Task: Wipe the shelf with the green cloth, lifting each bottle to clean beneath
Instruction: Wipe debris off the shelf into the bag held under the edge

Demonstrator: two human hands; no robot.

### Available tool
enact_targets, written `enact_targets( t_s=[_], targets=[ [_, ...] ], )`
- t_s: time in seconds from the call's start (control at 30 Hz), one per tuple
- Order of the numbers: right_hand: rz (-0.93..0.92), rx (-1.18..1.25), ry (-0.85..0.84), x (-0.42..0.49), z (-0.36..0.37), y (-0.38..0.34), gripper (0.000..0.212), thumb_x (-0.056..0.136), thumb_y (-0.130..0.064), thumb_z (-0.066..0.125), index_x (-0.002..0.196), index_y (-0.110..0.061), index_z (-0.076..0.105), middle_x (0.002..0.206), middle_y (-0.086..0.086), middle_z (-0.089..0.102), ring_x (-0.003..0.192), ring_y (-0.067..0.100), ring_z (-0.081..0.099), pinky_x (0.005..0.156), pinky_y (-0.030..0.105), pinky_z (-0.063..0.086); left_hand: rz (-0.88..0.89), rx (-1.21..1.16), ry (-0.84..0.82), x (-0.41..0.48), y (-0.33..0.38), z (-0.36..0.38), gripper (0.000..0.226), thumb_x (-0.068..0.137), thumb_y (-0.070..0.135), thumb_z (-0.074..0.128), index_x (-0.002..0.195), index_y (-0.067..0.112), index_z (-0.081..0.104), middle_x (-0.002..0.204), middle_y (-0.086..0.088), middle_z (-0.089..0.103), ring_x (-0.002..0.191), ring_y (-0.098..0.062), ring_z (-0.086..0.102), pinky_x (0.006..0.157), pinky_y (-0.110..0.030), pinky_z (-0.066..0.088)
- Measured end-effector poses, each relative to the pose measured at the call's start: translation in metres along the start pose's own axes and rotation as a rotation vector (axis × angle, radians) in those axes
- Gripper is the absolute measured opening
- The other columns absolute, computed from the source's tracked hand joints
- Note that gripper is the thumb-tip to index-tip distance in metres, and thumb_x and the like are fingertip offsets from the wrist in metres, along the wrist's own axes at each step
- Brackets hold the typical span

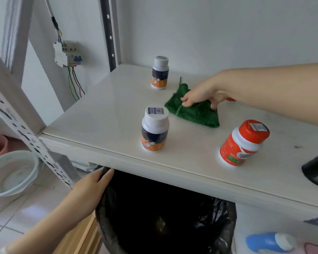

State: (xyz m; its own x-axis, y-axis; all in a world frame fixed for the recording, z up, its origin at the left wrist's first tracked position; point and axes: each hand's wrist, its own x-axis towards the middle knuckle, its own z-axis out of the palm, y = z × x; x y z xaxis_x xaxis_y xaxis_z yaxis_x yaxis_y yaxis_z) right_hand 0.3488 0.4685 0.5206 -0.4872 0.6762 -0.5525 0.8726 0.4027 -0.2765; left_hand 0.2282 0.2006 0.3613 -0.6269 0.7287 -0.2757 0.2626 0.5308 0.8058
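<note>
- Head view: green cloth [193, 110] bunched into a rough wedge on the white shelf [103, 114]. Long axis running from far left to near right, with the thin tip pointing far and the broad end near.
- Lies mid-shelf, between the far white-capped bottle [160, 73] and the red bottle [243, 143], right of the near white-capped bottle [154, 129] and touching none of them.
- All three bottles standing on their bases with caps on; contents hidden.
- Below the shelf, a bin lined with a black bag [154, 217]; inside too dark to tell what it holds. Pale basin [11, 173] on the floor at far left.
- Right hand [200, 94] reaching in from the right onto the cloth's far half, fingers curled into the fabric, thumb planted at its right edge, gripping it.
- Left hand [92, 187] low and near, well apart from the cloth, fingers nearly straight, resting against the bag's rim and holding nothing.
</note>
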Motion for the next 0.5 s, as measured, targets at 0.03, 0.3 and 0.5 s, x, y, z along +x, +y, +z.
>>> enact_targets(
  t_s=[0.03,0.3,0.5],
  targets=[
    [0.031,-0.056,-0.001,-0.001,0.005,-0.005,0.057,0.092,-0.023,0.051,0.144,-0.017,0.026,0.155,0.008,0.011,0.142,0.029,0.013,0.111,0.051,0.025,0.023,0.01,0.005,0.0,0.001,0.001,0.03,0.092,0.044,0.04,0.078,0.026,0.059,0.081,0.014,0.06,0.08,-0.01,0.054,0.069,-0.025,0.04],
    [0.162,-0.305,0.127,-0.011,0.038,-0.033,0.059,0.096,-0.025,0.044,0.145,-0.008,0.017,0.153,0.017,0.017,0.133,0.037,0.03,0.099,0.043,0.036,0.074,0.045,-0.098,0.005,0.0,0.001,0.031,0.094,0.042,0.036,0.084,0.018,0.054,0.083,-0.002,0.059,0.084,-0.023,0.053,0.075,-0.033,0.04],
    [0.118,-0.367,0.26,-0.022,0.061,-0.034,0.045,0.096,-0.019,0.038,0.137,-0.001,0.034,0.137,0.018,0.04,0.113,0.032,0.045,0.092,0.035,0.038,0.117,0.085,-0.075,0.004,0.005,0.003,0.029,0.095,0.04,0.035,0.09,0.018,0.054,0.089,-0.001,0.056,0.083,-0.021,0.05,0.071,-0.032,0.036]
  ],
)
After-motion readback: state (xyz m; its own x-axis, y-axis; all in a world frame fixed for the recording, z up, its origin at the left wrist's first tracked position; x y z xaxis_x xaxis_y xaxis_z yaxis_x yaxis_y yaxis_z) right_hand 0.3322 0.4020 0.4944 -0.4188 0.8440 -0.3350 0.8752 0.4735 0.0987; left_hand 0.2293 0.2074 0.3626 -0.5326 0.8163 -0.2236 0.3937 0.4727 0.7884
